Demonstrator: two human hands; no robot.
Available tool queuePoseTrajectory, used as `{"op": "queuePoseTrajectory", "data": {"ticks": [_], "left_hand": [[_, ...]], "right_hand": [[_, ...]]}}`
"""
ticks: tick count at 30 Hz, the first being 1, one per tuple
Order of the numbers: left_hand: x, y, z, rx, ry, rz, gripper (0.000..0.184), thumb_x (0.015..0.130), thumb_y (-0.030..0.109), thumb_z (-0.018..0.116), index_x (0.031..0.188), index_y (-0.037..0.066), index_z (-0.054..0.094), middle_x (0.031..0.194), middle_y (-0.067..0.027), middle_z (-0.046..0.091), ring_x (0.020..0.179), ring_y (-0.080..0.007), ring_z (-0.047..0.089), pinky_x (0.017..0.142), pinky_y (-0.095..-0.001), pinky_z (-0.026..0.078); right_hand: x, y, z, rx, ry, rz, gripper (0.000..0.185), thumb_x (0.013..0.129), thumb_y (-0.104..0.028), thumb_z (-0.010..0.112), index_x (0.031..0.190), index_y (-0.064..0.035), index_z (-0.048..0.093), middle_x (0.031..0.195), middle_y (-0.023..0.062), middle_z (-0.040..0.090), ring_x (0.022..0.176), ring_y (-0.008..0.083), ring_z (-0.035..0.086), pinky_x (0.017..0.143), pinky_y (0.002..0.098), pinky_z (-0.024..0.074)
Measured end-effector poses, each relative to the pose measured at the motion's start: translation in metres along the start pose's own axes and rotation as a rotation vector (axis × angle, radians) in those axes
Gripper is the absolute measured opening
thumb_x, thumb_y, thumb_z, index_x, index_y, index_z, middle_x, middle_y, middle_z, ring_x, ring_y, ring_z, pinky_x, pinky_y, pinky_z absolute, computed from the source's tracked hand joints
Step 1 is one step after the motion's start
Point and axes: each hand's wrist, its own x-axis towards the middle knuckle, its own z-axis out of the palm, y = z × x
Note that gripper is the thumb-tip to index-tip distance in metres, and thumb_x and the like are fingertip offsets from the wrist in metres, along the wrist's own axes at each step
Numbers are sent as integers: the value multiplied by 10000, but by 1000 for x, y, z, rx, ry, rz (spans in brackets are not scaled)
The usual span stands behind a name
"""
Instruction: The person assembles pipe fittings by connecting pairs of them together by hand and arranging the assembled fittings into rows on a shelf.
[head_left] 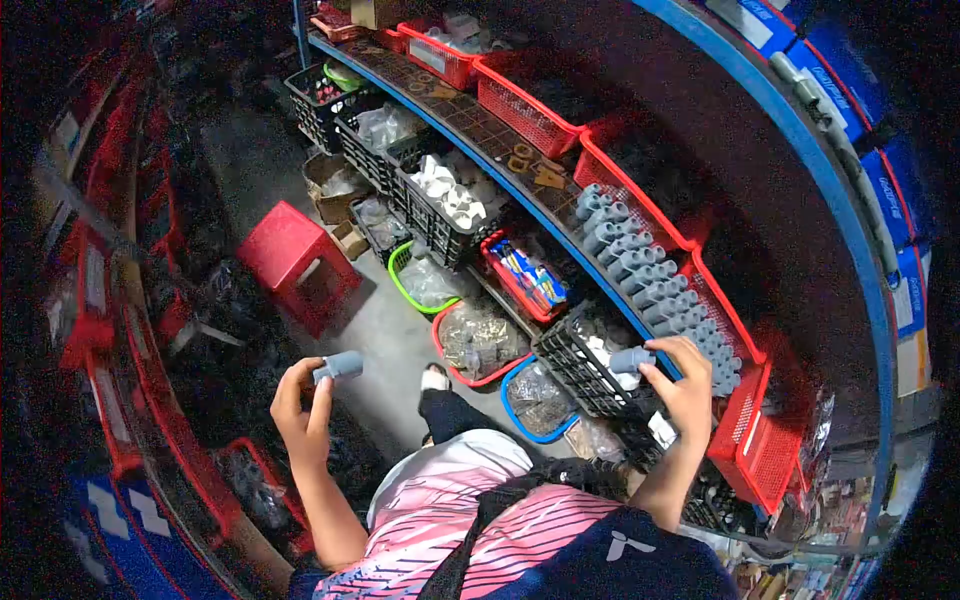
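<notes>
Between the thumb and fingers of my left hand point(302, 400) is a grey plastic pipe fitting point(343, 366), held out over the floor at the left. My right hand point(685, 388) pinches a second grey pipe fitting point(631, 359) by one end, in front of the shelf. Many similar grey pipe fittings point(655, 285) stand in rows on the shelf board, just beyond my right hand. The two held pieces are well apart from each other.
A red stool point(298, 262) stands on the floor ahead. Red baskets point(525, 110) line the blue-edged shelf point(480, 155). Below it are black crates point(437, 215) with white fittings, a green basket point(402, 280) and a blue-rimmed basket point(512, 412). More racking runs along the left.
</notes>
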Motion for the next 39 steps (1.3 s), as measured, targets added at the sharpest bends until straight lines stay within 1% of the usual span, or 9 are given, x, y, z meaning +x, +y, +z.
{"op": "queuePoseTrajectory", "data": {"ticks": [7, 9, 10, 17, 22, 23, 29, 35, 39], "left_hand": [[80, -40, 19, -15, -102, 65, 160, 745, 11, 582, 903, -15, 580, 809, -67, 581, 681, -130, 518, 619, -244, 412], [108, -49, 23, 10, -187, -16, 182, 777, 14, 547, 950, -37, 569, 863, -65, 583, 773, -119, 535, 719, -236, 422], [124, -49, 30, 10, -172, 53, 165, 752, 22, 582, 912, -19, 572, 803, -72, 579, 669, -141, 511, 621, -254, 411], [210, -64, 62, 72, -266, 158, 155, 755, 36, 577, 902, -14, 575, 798, -80, 578, 670, -168, 513, 608, -263, 395], [235, -95, 99, -67, -403, 157, 183, 734, 32, 608, 912, -2, 582, 818, -89, 597, 707, -183, 550, 659, -275, 426], [244, -89, 99, -6, -523, 50, 193, 752, 20, 591, 937, -34, 577, 857, -70, 597, 797, -135, 543, 735, -249, 423], [310, -109, 130, -16, -637, 371, 186, 742, 73, 613, 908, -4, 583, 811, -112, 600, 703, -211, 561, 655, -297, 436], [356, -107, 143, -75, -700, 410, 176, 743, 74, 610, 895, -10, 582, 816, -124, 603, 735, -239, 579, 688, -312, 443], [361, -106, 160, -123, -764, 461, 179, 743, 76, 610, 903, 1, 580, 771, -107, 587, 657, -218, 534, 601, -307, 409]], "right_hand": [[78, 26, 53, -69, 7, 70, 285, 650, -106, 677, 915, -32, 602, 907, 118, 604, 865, 274, 559, 774, 344, 430], [102, 33, 65, -61, 67, 81, 305, 654, -110, 681, 938, -38, 596, 907, 111, 601, 865, 268, 554, 777, 340, 429], [112, 36, 71, -78, 102, 72, 303, 656, -105, 682, 939, -39, 596, 876, 107, 597, 849, 258, 556, 773, 336, 429], [166, 77, 112, -73, 82, 247, 354, 634, -68, 702, 971, -43, 599, 864, 87, 582, 828, 204, 560, 771, 305, 426], [180, 94, 124, -144, 115, 322, 369, 633, -131, 695, 988, -99, 596, 834, 79, 588, 827, 260, 549, 766, 348, 427], [180, 96, 125, -157, 124, 345, 369, 633, -131, 695, 988, -99, 596, 834, 79, 588, 827, 260, 549, 766, 348, 427], [185, 90, 138, -459, 171, 370, 343, 593, -153, 718, 912, -97, 604, 810, 63, 604, 815, 255, 533, 748, 364, 407], [191, 79, 146, -602, 255, 350, 324, 609, -118, 700, 919, -83, 612, 815, 58, 610, 827, 233, 510, 783, 346, 369], [195, 78, 146, -643, 252, 374, 367, 583, -131, 715, 930, -129, 595, 775, 58, 603, 804, 244, 513, 750, 354, 383]]}}
